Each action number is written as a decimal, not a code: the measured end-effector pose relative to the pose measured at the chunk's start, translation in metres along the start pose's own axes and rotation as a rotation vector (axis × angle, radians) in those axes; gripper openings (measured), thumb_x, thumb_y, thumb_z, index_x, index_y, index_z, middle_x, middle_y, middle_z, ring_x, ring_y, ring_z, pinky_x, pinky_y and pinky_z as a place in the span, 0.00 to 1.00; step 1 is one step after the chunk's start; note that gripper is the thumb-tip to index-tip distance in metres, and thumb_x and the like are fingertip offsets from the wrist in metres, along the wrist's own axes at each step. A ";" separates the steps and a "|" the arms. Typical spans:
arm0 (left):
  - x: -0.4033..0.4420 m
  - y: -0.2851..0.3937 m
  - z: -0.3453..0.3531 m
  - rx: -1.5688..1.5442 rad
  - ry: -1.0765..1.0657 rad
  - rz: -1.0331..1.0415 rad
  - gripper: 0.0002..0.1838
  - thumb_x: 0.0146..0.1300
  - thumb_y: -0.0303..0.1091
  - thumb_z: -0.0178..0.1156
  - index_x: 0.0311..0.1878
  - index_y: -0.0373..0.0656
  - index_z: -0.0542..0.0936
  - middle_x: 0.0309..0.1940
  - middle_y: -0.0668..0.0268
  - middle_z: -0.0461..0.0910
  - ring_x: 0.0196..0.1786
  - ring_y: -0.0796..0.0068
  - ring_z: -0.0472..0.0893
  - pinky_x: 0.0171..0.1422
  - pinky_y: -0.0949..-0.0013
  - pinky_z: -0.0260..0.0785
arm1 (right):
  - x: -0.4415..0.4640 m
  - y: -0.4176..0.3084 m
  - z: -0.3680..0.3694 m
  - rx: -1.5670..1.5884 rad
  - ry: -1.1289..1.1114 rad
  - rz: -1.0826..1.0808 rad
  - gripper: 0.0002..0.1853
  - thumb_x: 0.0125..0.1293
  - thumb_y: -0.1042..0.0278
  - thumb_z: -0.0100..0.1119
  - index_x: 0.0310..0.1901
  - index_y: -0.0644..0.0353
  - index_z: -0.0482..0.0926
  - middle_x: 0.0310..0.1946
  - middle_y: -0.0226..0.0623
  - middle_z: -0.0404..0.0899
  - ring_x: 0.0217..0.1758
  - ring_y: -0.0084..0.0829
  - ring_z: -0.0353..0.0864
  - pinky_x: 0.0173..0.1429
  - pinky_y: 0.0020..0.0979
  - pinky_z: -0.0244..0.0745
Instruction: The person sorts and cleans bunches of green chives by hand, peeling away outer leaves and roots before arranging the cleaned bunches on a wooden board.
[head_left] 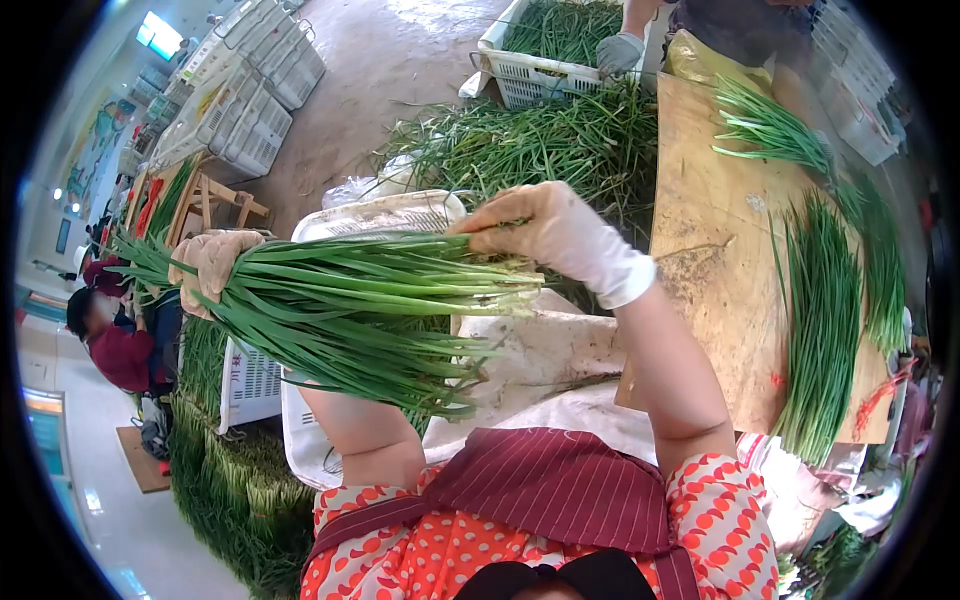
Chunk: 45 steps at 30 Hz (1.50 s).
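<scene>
A thick bundle of garlic chives [350, 300] lies sideways in front of my chest, green leaf tips to the left and paler stem ends to the right. My left hand [215, 268], in a soiled glove, is closed around its leafy end. At the upper edge near the stem ends, my right hand [560, 235], in a whitish glove, pinches thin chive strands; the fingertips partly hide them. Some loose leaves hang down from the bundle's lower side.
A wooden board [700, 220] at right carries bunches of chives [822, 320]. Beyond my hands lies a loose chive heap [540, 140], with a filled white crate [545, 85] behind it. Stacked crates [250, 110] stand upper left. A co-worker's gloved hand [620, 52] touches the filled crate.
</scene>
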<state>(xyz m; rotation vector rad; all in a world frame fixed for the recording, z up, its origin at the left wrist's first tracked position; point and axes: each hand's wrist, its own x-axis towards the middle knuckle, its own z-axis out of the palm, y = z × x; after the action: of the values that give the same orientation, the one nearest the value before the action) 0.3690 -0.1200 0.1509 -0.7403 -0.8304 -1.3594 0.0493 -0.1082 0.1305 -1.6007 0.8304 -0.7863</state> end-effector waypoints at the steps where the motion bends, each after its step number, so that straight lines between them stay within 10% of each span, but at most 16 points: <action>1: 0.001 -0.005 0.001 -0.006 0.005 0.022 0.12 0.47 0.23 0.61 0.37 0.45 0.76 0.21 0.76 0.78 0.27 0.78 0.76 0.41 0.75 0.73 | 0.005 0.005 0.005 -0.043 0.000 0.038 0.14 0.59 0.71 0.66 0.47 0.60 0.83 0.41 0.37 0.84 0.42 0.23 0.80 0.48 0.24 0.76; 10: 0.001 -0.008 0.002 -0.041 -0.001 -0.019 0.07 0.54 0.23 0.55 0.32 0.49 0.75 0.21 0.78 0.77 0.29 0.81 0.76 0.47 0.76 0.71 | 0.000 0.043 -0.005 0.459 0.627 -0.191 0.15 0.69 0.58 0.54 0.42 0.62 0.81 0.33 0.27 0.82 0.39 0.19 0.77 0.52 0.22 0.70; 16: -0.005 0.019 -0.024 0.059 0.003 -0.034 0.04 0.56 0.28 0.58 0.30 0.52 0.76 0.26 0.80 0.77 0.35 0.83 0.76 0.50 0.74 0.71 | -0.004 0.066 -0.014 0.318 0.134 -0.152 0.38 0.56 0.63 0.67 0.69 0.49 0.62 0.67 0.34 0.64 0.64 0.27 0.69 0.69 0.31 0.61; 21: -0.021 0.015 -0.021 0.198 0.267 -0.144 0.03 0.57 0.31 0.61 0.32 0.54 0.78 0.34 0.78 0.77 0.42 0.82 0.75 0.51 0.73 0.69 | 0.016 0.035 0.011 0.672 -0.023 -0.073 0.21 0.62 0.67 0.62 0.57 0.62 0.74 0.48 0.40 0.80 0.50 0.28 0.80 0.57 0.30 0.75; 23: -0.012 -0.012 -0.015 0.133 0.041 -0.164 0.02 0.60 0.33 0.58 0.37 0.53 0.78 0.38 0.74 0.79 0.47 0.77 0.77 0.53 0.68 0.71 | 0.021 0.032 0.011 0.787 0.009 -0.036 0.16 0.63 0.69 0.60 0.52 0.64 0.77 0.42 0.40 0.83 0.44 0.27 0.83 0.52 0.28 0.79; 28: -0.024 -0.033 0.018 1.121 0.880 -0.110 0.10 0.62 0.40 0.54 0.41 0.45 0.76 0.49 0.61 0.78 0.51 0.61 0.77 0.57 0.52 0.73 | 0.026 0.009 -0.001 0.757 0.324 -0.216 0.06 0.63 0.75 0.60 0.41 0.66 0.77 0.34 0.37 0.82 0.35 0.25 0.81 0.40 0.26 0.79; 31: -0.015 -0.035 0.031 0.723 0.833 -0.387 0.08 0.63 0.38 0.52 0.42 0.47 0.75 0.49 0.63 0.78 0.53 0.67 0.77 0.61 0.56 0.70 | 0.033 0.006 -0.012 0.543 0.370 -0.236 0.08 0.66 0.69 0.58 0.41 0.65 0.78 0.34 0.34 0.82 0.33 0.22 0.80 0.37 0.24 0.77; 36: -0.022 -0.023 0.042 0.647 0.706 -0.280 0.07 0.63 0.39 0.54 0.40 0.48 0.72 0.40 0.69 0.75 0.45 0.72 0.74 0.52 0.63 0.70 | 0.026 -0.003 -0.024 0.253 0.459 -0.192 0.14 0.72 0.59 0.50 0.36 0.62 0.78 0.26 0.29 0.78 0.21 0.20 0.70 0.31 0.22 0.70; 41: -0.033 -0.013 0.043 0.646 0.776 -0.133 0.08 0.65 0.39 0.54 0.41 0.47 0.71 0.41 0.70 0.75 0.49 0.75 0.73 0.58 0.65 0.67 | 0.025 0.026 -0.066 0.670 0.779 -0.343 0.14 0.70 0.60 0.53 0.45 0.64 0.78 0.41 0.39 0.80 0.43 0.26 0.81 0.54 0.28 0.73; 45: -0.041 0.001 0.035 0.575 0.653 -0.233 0.16 0.66 0.41 0.53 0.53 0.46 0.74 0.45 0.71 0.76 0.51 0.74 0.73 0.61 0.64 0.66 | 0.012 0.040 -0.045 0.211 0.508 -0.175 0.19 0.64 0.65 0.61 0.55 0.60 0.77 0.60 0.36 0.74 0.60 0.33 0.75 0.67 0.32 0.66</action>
<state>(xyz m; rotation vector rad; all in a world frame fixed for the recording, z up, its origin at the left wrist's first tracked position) 0.3658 -0.0689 0.1347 0.2532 -0.7272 -1.3508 0.0140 -0.1470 0.0994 -1.3118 0.9317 -1.3956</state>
